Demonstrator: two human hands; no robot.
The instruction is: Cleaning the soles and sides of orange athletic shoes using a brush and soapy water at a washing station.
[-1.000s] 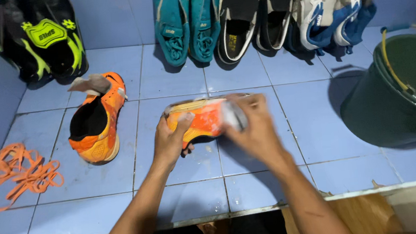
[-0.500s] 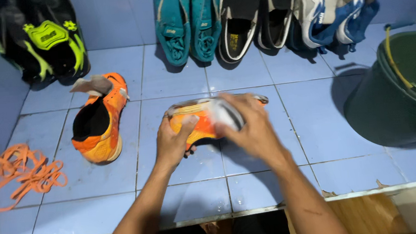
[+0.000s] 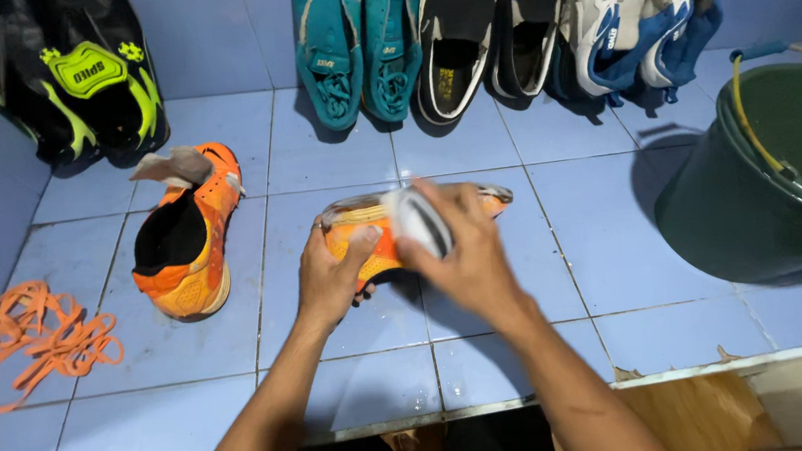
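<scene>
Nearest the camera, both forearms reach out over the blue tiled floor [image 3: 190, 355]. The left hand [image 3: 333, 275] is closed around the near end of an orange shoe [image 3: 373, 238], thumb on top and fingers curled under it, holding it just above the tiles. The right hand [image 3: 457, 254] presses a pale cloth [image 3: 417, 219] against the shoe's side, fingers wrapped over the cloth; the shoe's far tip pokes out to the right past that hand. Compared with a second ago, the right hand and cloth have slid leftward along the shoe, so more of the orange tip shows now, while the left hand's grip has stayed where it was.

To the left lies a second orange shoe [image 3: 185, 240], on its side with its dark opening facing up, and farther left a loose pile of orange laces [image 3: 34, 340]. On the right stands a dark green bucket [image 3: 757, 199] with a yellow handle.

Along the far wall lean a black bag with a yellow-green patch [image 3: 78, 75], a pair of teal shoes [image 3: 361, 45], a pair of black and white shoes [image 3: 476, 30], and a pair of white and blue shoes [image 3: 639, 16].
</scene>
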